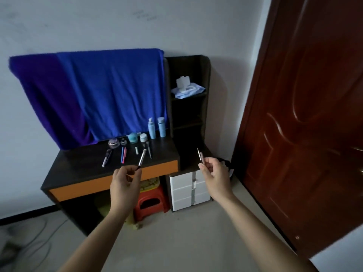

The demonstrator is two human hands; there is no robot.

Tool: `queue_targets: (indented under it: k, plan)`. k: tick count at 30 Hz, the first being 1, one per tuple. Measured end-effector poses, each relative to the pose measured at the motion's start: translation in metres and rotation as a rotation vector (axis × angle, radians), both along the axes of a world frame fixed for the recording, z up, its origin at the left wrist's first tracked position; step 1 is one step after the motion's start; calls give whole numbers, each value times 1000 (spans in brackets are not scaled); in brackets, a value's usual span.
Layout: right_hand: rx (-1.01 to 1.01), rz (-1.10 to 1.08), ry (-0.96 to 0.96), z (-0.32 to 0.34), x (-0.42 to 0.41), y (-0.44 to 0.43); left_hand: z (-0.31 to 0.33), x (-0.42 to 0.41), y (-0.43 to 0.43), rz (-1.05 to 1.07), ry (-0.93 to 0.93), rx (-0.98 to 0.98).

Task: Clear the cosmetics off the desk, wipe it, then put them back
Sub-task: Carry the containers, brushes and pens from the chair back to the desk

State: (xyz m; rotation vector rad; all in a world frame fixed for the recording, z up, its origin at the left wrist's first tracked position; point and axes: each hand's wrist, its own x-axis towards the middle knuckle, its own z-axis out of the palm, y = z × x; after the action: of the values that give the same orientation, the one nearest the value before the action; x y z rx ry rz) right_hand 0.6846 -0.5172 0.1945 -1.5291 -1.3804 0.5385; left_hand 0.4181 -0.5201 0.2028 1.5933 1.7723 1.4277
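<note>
Your left hand (pixel 125 178) pinches a brush (pixel 141 159) by its tail and your right hand (pixel 214 173) pinches a thin pencil (pixel 200 155). Both point at the worktop (pixel 78 163), likely to keep the tips clean.

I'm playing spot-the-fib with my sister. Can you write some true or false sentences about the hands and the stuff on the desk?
1. The left hand holds a makeup brush. True.
2. The right hand holds nothing. False: it pinches a thin pink tool.
3. A blue towel hangs behind the desk. True.
4. The two light-blue bottles lie flat on the desk. False: both stand upright at the back.
5. A red stool stands under the desk. True.
</note>
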Motion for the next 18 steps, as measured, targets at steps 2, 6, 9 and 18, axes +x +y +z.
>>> queue_targets:
  k: [2,6,9,18]
  plan:
    - [-38,50,20,-8,-24,32,-10,-27,19,66,-11,-16]
    - [-97,125,23,-34,-62,104,-34,-66,66,160,-26,-88]
    - [-152,172,61,-53,-90,172,-52,-92,118,200,-29,-157]
    - [-291,310,199,-66,-184,377,-48,-170,292,375,-61,-284]
